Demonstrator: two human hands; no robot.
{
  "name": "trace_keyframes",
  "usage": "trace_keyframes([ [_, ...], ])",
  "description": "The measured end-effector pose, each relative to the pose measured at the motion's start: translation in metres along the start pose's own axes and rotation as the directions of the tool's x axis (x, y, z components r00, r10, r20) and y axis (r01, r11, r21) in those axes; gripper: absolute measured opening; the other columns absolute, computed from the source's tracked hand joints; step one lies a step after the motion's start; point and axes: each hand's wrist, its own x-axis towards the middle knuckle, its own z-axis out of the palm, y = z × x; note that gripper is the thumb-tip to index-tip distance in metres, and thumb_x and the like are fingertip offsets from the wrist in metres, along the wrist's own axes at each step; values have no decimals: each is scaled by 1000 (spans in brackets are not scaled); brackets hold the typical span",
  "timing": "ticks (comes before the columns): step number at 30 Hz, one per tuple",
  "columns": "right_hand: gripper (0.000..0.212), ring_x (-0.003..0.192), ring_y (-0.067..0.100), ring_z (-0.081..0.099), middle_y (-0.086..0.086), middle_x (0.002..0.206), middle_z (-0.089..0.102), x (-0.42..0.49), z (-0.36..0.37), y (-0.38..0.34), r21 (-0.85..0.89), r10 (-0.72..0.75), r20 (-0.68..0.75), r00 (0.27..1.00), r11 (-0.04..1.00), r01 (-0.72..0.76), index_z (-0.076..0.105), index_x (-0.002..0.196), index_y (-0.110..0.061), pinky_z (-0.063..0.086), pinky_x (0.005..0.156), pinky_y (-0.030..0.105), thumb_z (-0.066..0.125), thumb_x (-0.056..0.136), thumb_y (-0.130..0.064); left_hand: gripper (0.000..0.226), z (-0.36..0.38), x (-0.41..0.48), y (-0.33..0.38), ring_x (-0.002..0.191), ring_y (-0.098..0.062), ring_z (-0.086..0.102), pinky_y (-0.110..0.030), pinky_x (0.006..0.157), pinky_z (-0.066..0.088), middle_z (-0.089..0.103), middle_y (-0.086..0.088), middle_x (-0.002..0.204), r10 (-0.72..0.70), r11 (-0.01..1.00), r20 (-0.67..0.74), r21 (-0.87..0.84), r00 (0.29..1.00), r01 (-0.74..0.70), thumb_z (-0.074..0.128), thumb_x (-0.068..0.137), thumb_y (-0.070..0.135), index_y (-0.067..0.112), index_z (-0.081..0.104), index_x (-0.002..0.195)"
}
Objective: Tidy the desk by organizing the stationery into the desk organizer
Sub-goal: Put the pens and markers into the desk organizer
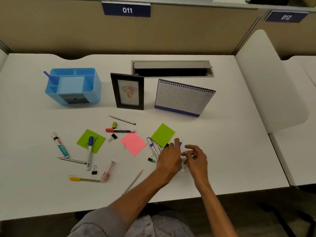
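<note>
The blue desk organizer point(96, 86) stands at the back left with a blue pen point(49, 77) leaning in its left compartment. My left hand point(169, 157) and my right hand point(196, 159) meet at the desk's front right over a clear pen with a blue cap point(180, 144). My left fingers close around its capped end. My right fingers curl over its barrel, and that grip is hidden. Loose on the desk lie a red marker point(119, 130), a blue marker point(90, 151), a teal marker point(60, 144), several pencils, binder clips, and pink point(133, 144) and green sticky notes point(163, 135).
A black photo frame point(127, 91) and a spiral desk calendar point(183, 98) stand behind the clutter. A cable tray point(172, 69) lies open at the back. Two more pens point(153, 146) and a binder clip point(151, 159) lie just left of my left hand.
</note>
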Motion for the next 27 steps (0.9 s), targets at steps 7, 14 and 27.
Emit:
trace_keyframes([
  [7,17,76,18,72,-1,100,77,3,12,-19,33,-72,-43,996,997,74,70,117,-24,60,65,27,61,104,-17,40,-31,0,-8,108,-27,69,-35,83,58,61,-9,135,-37,990,-118,-141,992,20,61,104,22,12,49,141],
  [14,18,90,19,67,-4,101,72,2,68,-71,47,-221,62,973,975,218,71,111,-25,61,75,31,61,102,-37,42,-79,-14,-49,104,-25,68,-36,89,60,66,-8,125,-79,965,-237,-262,968,15,66,103,32,14,50,137],
  [27,17,84,16,70,-10,106,74,-17,197,-175,37,-488,259,833,867,496,70,117,-24,56,75,27,68,100,-21,26,-171,-37,-167,93,-18,72,-41,78,64,72,4,113,-192,941,-552,-338,812,-6,58,107,29,27,50,131],
])
